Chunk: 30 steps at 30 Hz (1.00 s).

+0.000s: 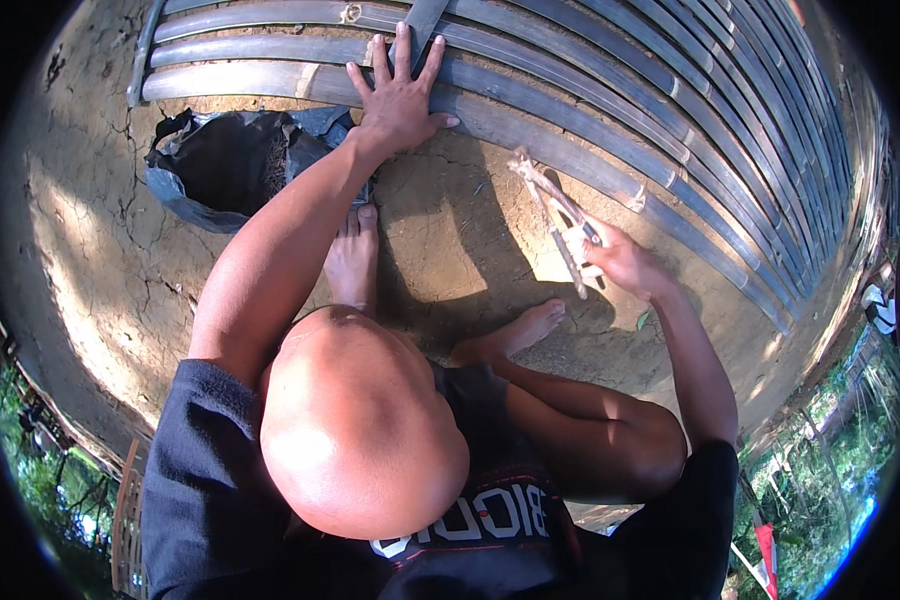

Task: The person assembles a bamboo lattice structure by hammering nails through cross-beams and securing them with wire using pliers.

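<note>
My left hand [398,108] lies flat with fingers spread on the long bamboo slats [530,128] of a low platform or panel. A crosspiece [427,22] runs over the slats just beyond its fingertips. My right hand [618,262] is closed around a small bundle of dry, pale brown twigs [538,188], held in the air near the slats' closest edge. Something dark shows between the fingers there, too small to make out. Left of my left wrist, an open black plastic bag [202,212] sits on the ground, with dark, loose matter inside.
Cracked, dry earth [95,215] spreads around me in sun and shade. My bare feet [352,255] rest on it between the bag and the twigs. A small green leaf [643,320] lies below my right hand. A black-and-white object [878,310] is at the far right.
</note>
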Each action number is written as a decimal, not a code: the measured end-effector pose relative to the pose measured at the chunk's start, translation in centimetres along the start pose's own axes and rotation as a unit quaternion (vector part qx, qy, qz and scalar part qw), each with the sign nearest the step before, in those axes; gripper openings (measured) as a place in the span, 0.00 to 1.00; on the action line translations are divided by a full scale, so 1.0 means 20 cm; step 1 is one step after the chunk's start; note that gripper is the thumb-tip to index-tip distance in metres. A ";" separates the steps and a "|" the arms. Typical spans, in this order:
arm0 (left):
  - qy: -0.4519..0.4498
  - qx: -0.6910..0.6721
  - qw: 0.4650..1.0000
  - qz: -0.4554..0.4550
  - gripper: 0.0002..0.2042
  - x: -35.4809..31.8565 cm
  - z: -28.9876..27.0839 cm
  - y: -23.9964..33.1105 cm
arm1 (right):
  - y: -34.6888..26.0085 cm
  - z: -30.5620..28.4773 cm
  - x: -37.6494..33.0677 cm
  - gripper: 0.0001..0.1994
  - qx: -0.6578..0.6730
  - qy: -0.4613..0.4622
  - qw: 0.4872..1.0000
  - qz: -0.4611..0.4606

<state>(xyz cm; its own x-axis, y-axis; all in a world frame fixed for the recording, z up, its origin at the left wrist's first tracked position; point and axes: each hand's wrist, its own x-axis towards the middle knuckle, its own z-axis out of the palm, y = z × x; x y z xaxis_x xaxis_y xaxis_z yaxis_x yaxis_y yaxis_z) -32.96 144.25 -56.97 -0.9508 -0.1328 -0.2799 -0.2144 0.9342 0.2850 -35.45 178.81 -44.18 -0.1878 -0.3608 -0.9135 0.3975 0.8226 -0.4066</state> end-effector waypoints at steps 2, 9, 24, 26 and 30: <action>-0.008 0.003 1.000 0.002 0.52 -0.01 -0.01 0.00 | -0.22 -0.09 0.02 0.28 -0.105 0.024 0.994 0.011; -0.039 -0.007 0.999 -0.007 0.51 0.00 -0.06 0.02 | -0.61 -0.25 0.18 0.27 -0.334 0.062 0.941 0.007; -0.007 -0.011 1.000 0.013 0.45 -0.03 -0.04 0.00 | -0.96 -0.18 0.25 0.19 -0.570 0.077 0.817 0.047; -0.004 -0.003 1.000 0.025 0.44 -0.03 -0.02 0.00 | -0.84 -0.23 0.28 0.18 -0.594 0.100 0.798 0.018; 0.005 0.006 1.000 0.025 0.43 -0.03 -0.01 -0.01 | -0.68 -0.28 0.29 0.15 -0.560 0.124 0.819 -0.018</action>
<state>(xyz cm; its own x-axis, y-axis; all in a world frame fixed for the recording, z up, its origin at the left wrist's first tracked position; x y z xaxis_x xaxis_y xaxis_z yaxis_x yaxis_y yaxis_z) -32.47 144.07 -56.61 -0.9626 -0.0889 -0.2558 -0.1638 0.9434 0.2883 -47.02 168.01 -43.94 -0.4131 -0.4069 -0.8148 -0.6595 0.7506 -0.0405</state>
